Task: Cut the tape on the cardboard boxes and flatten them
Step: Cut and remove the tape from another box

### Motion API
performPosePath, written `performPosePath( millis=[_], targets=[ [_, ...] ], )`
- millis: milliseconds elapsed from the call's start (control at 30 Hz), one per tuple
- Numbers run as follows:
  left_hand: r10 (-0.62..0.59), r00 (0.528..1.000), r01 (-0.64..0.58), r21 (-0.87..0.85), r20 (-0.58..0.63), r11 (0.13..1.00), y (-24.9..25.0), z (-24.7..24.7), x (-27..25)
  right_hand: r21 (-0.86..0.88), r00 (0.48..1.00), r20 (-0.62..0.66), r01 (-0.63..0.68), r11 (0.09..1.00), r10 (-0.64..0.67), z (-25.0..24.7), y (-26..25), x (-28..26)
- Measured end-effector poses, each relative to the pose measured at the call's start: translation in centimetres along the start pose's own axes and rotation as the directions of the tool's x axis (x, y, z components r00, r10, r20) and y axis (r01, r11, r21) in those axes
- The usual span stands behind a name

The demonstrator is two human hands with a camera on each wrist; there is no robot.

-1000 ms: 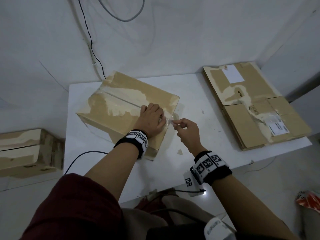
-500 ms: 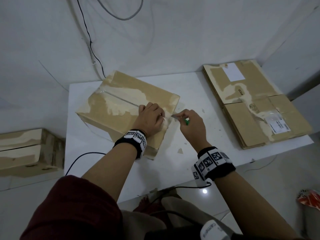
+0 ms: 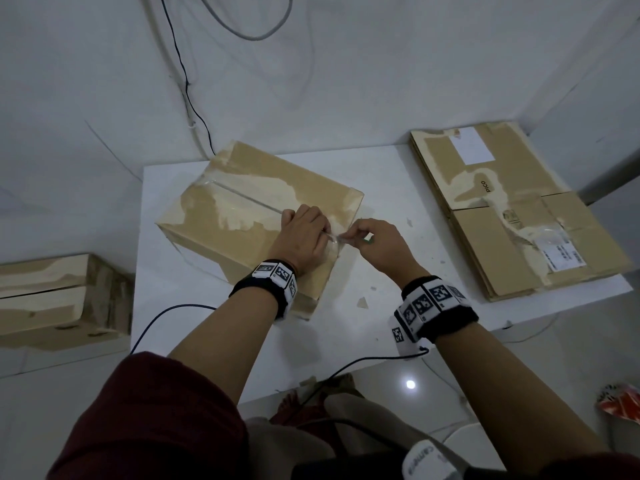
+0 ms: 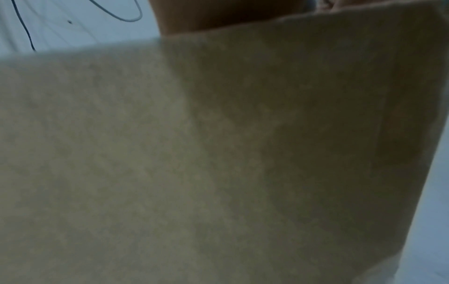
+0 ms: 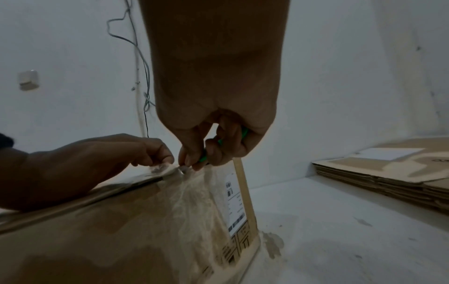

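So the brown cardboard box with clear tape over its top seam (image 3: 249,216) sits on the left part of my white table (image 3: 381,174), turned at an angle. My left hand (image 3: 301,237) rests on top of it at the near right end of the seam, fingers curled down and pinching the loose tape end (image 5: 162,169) there. My right hand (image 3: 377,247) is just beside it, almost touching, curled around a small green-handled cutter (image 5: 206,155), with the blade tip right at the box's top edge where the tape wraps over. From the right wrist camera the tape runs down the box's side, and there's a white shipping label with barcodes (image 5: 234,203) on that face, print too small for me to read.

Count-wise: one standing box on the table, one stack of flattened brown cardboard boxes (image 3: 512,209) on the right end of the table, and one more brown cardboard box on the floor at the left (image 3: 59,299). The top flattened sheet reads "PICO" and carries two white labels, one blank, one with unreadable print. The left wrist camera is just blurry cardboard up close. A few paper scraps (image 3: 362,302) lie on the table near the box.
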State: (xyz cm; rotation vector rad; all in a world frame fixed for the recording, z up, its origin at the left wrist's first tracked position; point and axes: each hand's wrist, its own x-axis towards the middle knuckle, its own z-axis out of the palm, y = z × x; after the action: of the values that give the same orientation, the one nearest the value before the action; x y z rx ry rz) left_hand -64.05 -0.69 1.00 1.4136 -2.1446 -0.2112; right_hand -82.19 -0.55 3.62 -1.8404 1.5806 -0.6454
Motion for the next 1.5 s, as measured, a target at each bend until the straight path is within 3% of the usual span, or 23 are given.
performPosePath(
  millis=[267, 533, 967, 1133, 1333, 1500],
  targets=[
    [-0.019, 1.0, 0.019, 0.019, -0.003, 1.0, 0.2, -0.1, -0.1, 0.018, 0.997, 0.07, -0.027, 0.999, 0.026, 0.2, -1.0, 0.8],
    [-0.005, 1.0, 0.005, 0.034, -0.004, 0.999, -0.1, 0.0, 0.1, 0.282, 0.986, -0.129, -0.064, 0.957, 0.104, 1.6, 0.4, -1.7],
    [-0.021, 1.0, 0.02, 0.064, 0.005, 0.998, 0.1, 0.0, 0.2, 0.39, 0.957, -0.184, -0.138, 0.911, 0.224, 3.2, 0.3, -3.5],
    [-0.02, 1.0, 0.02, 0.056, 0.007, 0.998, 0.0, 0.0, 0.1, 0.502, 0.951, -0.128, -0.182, 0.846, 0.28, 3.3, 0.4, -4.6],
    [-0.032, 0.995, 0.025, 0.075, 0.094, 0.997, -0.1, 0.1, 0.1, 0.476, 0.955, -0.047, -0.235, 0.847, 0.292, 2.7, 0.9, -5.1],
    [-0.099, 0.985, 0.096, 0.029, 0.141, 0.995, -0.1, -0.1, 0.0, 0.444, 0.969, -0.049, -0.195, 0.875, 0.24, 3.0, 2.2, -7.4]
  ],
)
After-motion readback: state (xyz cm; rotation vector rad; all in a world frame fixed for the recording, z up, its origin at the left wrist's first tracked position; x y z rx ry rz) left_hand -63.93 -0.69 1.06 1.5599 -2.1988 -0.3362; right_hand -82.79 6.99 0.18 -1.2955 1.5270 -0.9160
